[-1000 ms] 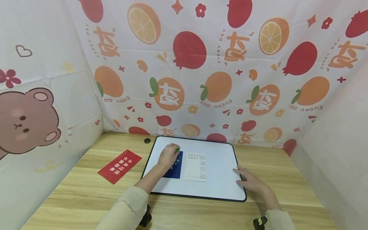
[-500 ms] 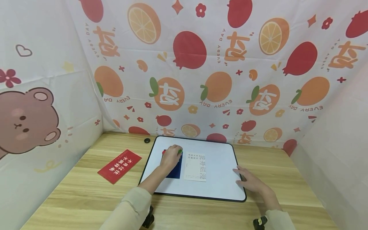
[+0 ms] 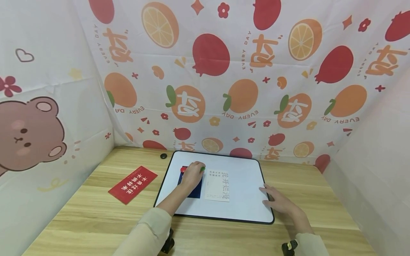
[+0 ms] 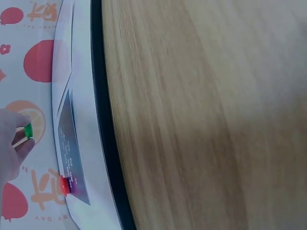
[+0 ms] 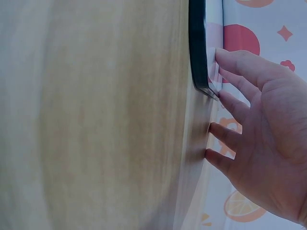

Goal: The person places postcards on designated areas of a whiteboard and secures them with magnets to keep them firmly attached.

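Observation:
My left hand (image 3: 192, 175) pinches a small green magnet (image 4: 29, 130) between thumb and fingers, above the whiteboard (image 3: 246, 177). It overlaps the dark blue card (image 3: 196, 192) in the head view. A red magnet (image 3: 183, 170) sits at the blue card's far left corner, and shows in the left wrist view too. Just to the right lies a cream card (image 3: 217, 186) with grey lettering. My right hand (image 5: 268, 120) rests at the board's right edge with fingers spread. Its thumb and nearest fingers touch the rim; the others reach down beside it toward the table.
To the left of the board, a red card (image 3: 132, 185) with white lettering lies on the wooden table (image 3: 80, 217). A small black round piece (image 3: 163, 156) is near the board's far left corner. Printed cloth (image 3: 211, 99) hangs behind the table.
My left hand has moved slightly right with the green magnet, and the red magnet on the blue card has come into view. My right hand has stayed at the board's edge.

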A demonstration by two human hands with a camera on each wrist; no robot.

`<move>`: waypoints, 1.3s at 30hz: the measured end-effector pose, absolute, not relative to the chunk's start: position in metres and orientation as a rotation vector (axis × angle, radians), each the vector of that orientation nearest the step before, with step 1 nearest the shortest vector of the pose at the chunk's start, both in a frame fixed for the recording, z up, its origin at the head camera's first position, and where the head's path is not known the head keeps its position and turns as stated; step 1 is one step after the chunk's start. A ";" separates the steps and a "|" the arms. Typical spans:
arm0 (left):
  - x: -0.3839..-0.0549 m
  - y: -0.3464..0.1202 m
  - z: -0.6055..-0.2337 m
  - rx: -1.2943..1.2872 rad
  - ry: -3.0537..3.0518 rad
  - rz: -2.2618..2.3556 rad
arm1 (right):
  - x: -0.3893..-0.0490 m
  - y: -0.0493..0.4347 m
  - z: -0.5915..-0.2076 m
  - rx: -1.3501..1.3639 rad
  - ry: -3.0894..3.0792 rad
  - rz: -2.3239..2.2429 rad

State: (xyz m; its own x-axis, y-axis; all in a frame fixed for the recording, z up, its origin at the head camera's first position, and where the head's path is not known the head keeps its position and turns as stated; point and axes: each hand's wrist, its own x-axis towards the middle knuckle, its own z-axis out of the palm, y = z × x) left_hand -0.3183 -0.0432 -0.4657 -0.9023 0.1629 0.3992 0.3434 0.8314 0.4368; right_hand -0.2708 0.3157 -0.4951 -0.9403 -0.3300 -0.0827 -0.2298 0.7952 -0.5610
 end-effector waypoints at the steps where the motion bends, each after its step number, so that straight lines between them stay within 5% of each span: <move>1: -0.318 -0.043 -0.466 -0.382 -2.662 -0.730 | -0.271 0.316 -0.495 -0.435 2.805 -0.849; 39: -0.322 -0.022 -0.473 -0.359 -2.767 -0.793 | -0.271 0.316 -0.492 -0.425 2.793 -0.843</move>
